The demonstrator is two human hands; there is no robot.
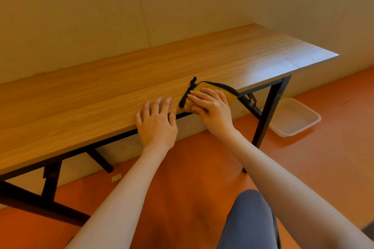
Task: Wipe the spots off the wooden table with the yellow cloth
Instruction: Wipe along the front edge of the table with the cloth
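Note:
A long wooden table (125,79) with black folding legs runs along the wall. The yellow cloth (204,87), edged in black, lies bunched at the table's near edge. My right hand (212,107) presses flat on the cloth with straight fingers. My left hand (156,121) rests flat on the table's near edge, just left of the cloth, fingers spread. A small dark spot (312,59) shows near the table's far right corner.
A pale plastic tub (295,117) sits on the orange floor under the table's right end. The wall (141,6) stands right behind the table. My knee (249,220) in dark trousers is at the bottom.

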